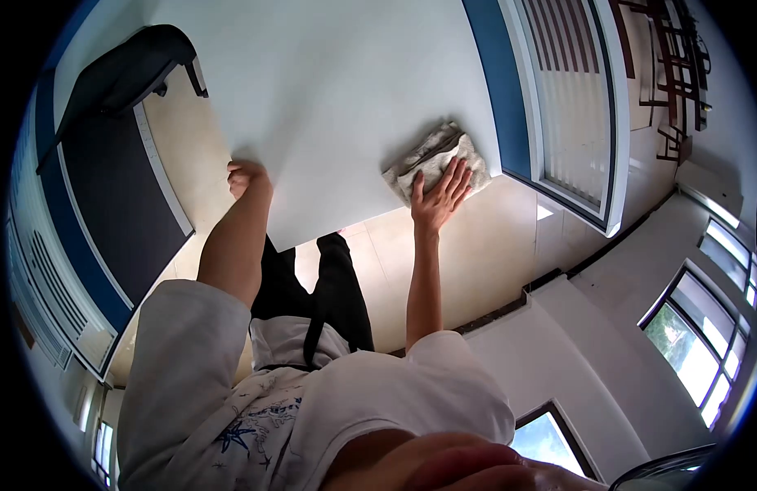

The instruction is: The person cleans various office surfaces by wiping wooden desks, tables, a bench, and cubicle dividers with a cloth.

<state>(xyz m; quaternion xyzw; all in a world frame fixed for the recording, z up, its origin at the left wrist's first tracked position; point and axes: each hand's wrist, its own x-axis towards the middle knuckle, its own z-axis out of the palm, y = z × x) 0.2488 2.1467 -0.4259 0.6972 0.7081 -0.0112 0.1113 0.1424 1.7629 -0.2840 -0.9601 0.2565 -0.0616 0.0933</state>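
Observation:
A folded grey-beige cloth (431, 164) lies on the white tabletop (337, 106), close to its right corner. My right hand (441, 196) rests flat on the lower part of the cloth, its fingers spread and pressing on it. At the table's left edge is my left hand (246, 176), with its fingers curled in; whether they grip the edge or anything else is hidden.
A black chair (121, 74) stands at the upper left, beside a dark panel (121, 196). A blue-framed partition with a glass pane (566, 106) borders the table's right side. Tiled floor (378, 254) shows below the near edge. Windows (693, 335) are at the right.

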